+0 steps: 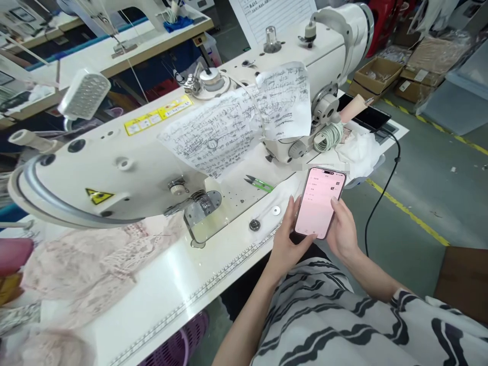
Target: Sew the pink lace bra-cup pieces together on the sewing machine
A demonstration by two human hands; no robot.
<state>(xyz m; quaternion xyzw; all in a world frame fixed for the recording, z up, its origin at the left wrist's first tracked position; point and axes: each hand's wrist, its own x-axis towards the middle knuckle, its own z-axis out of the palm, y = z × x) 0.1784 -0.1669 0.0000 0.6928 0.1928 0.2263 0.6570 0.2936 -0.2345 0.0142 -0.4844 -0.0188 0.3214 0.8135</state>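
Observation:
Between my two hands is a smartphone [318, 206] with a lit pink screen, held upright over the table's front edge. My left hand [285, 241] grips its left side and lower corner, thumb by the bottom edge. On the right side, my right hand [343, 229] wraps the phone with its thumb on the screen. Just left of the phone, a small white disc [276, 210] and a dark metal bobbin-like part [254, 224] lie on the table. Green-handled thread snips [259, 184] rest near the sewing machine [152, 162].
Handwritten paper sheets [229, 127] are fixed to the machine. Pale pink lace fabric [99, 254] spreads over the left of the table. A purple basket [186, 338] stands below. A black cable [381, 193] hangs at right, with cardboard boxes [377, 73] on the floor behind.

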